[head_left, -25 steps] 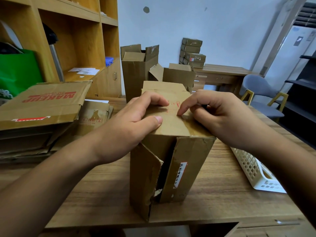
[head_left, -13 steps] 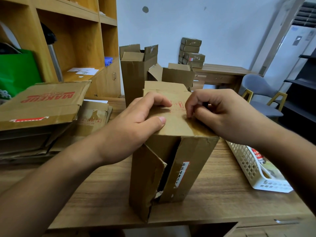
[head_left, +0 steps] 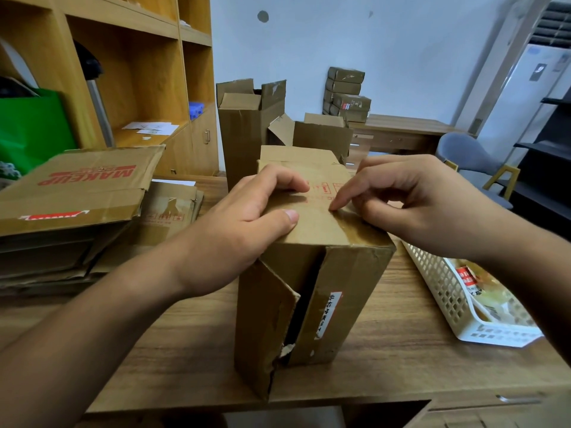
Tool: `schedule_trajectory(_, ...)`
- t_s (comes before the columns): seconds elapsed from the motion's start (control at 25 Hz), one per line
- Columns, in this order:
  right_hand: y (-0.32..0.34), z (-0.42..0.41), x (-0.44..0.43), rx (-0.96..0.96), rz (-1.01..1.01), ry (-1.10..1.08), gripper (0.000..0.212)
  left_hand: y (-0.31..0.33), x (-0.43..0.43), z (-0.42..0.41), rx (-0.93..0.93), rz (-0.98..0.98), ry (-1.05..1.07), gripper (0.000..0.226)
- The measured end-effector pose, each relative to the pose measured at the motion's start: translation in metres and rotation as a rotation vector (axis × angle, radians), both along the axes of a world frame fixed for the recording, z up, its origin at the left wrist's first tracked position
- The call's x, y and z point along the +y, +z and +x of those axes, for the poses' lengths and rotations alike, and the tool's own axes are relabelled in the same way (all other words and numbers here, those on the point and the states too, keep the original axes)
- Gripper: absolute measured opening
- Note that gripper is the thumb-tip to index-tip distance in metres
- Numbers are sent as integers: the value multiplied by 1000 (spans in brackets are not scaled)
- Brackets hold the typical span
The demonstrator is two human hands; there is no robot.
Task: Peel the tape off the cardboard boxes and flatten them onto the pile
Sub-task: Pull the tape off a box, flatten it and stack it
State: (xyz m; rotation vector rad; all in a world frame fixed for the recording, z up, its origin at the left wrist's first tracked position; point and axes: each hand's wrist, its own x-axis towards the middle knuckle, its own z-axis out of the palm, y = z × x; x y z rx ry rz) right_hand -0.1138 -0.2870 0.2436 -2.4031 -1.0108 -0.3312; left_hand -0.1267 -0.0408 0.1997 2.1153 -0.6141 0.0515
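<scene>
The cardboard box (head_left: 312,273) is matt brown corrugated board, scuffed, with ragged torn edges on its front flaps. The tape (head_left: 355,230) along its top is a glossy brownish film that catches the light. The pile (head_left: 77,193) is the same dull cardboard. The table (head_left: 401,350) is smooth wood-grain, possibly laminate. The basket (head_left: 445,298) is white perforated plastic, faintly shiny.

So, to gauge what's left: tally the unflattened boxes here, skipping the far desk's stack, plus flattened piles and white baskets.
Unflattened boxes: 3 (held box, tall box, short box)
Flattened piles: 1
White baskets: 1
Total: 5
</scene>
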Motion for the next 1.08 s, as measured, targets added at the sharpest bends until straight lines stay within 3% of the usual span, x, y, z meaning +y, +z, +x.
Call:
schedule_trajectory(0.36,-5,1,10,9,-26,-70,19,-1,0,1,-7,-2,-2,42)
schedule_trajectory(0.6,-10,-2,-2,44,129,-40,22,-2,1,0,-9,-12,4,39)
schedule_trajectory(0.76,8,4,-4,7,-86,7,20,-2,0,0,1,0,-1,40)
schedule_trajectory(1.08,35,14,18,-295,-494,137,6,-1,1,0,0,-14,13,40)
